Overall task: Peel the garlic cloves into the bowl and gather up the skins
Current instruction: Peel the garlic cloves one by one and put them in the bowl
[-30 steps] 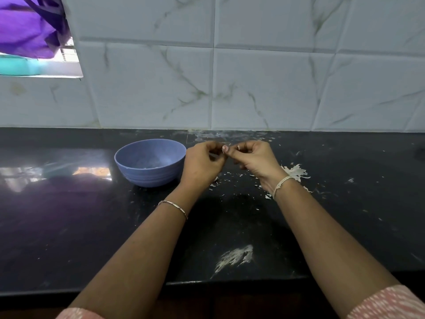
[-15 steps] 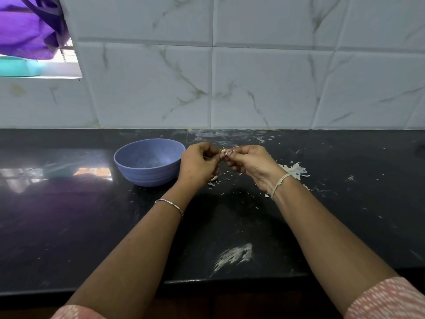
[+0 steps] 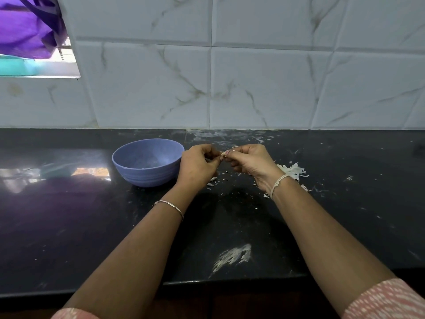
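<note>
A small garlic clove (image 3: 223, 154) is pinched between my left hand (image 3: 199, 166) and my right hand (image 3: 250, 163), held just above the black counter (image 3: 92, 226). Only a pale tip of the clove shows between the fingertips. The blue bowl (image 3: 128, 173) stands directly left of my left hand, almost touching it. A heap of white garlic skins (image 3: 293, 170) lies right of my right wrist, and small skin flakes (image 3: 226, 174) are scattered under both hands.
The tiled wall (image 3: 253, 88) rises close behind the bowl and hands. A white smear (image 3: 232, 256) marks the counter near its front edge (image 3: 230, 282). A window ledge with purple cloth (image 3: 23, 31) is at the upper left.
Both hands stayed together over the same spot, shifting slightly as the fingers work the clove. The bowl and skins have not moved.
</note>
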